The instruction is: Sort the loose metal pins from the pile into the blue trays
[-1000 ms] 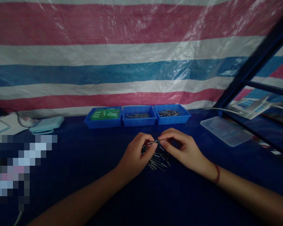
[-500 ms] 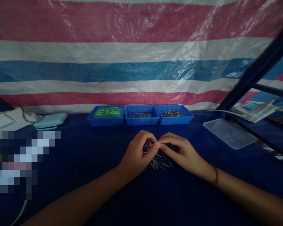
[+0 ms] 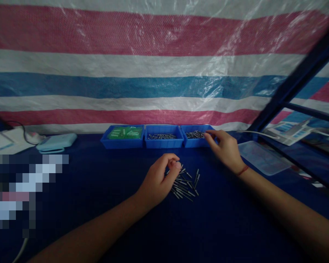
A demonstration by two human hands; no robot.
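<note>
My left hand (image 3: 163, 177) is curled closed, thumb against fingers, over the left side of a loose pile of slim metal pins (image 3: 182, 186) that look like blind rivets. What it pinches is hidden by the fingers. My right hand (image 3: 226, 148) reaches over the right edge of the right blue bin (image 3: 194, 143), which holds a heap of similar pins (image 3: 194, 134). Its thumb and forefinger tips are close together in a pinch; anything between them is too small to make out.
The middle blue bin (image 3: 164, 143) holds more metal pins; the left blue bin (image 3: 122, 143) holds a green packet (image 3: 126, 132). A clear plastic lid (image 3: 264, 159) lies at right near a dark frame (image 3: 274, 106). A light-blue case (image 3: 57, 141) sits at left. Striped sheeting (image 3: 164, 87) hangs behind.
My right hand has left my left hand and moved forward and right to the right bin. My left hand stays by the pile, more of which now shows.
</note>
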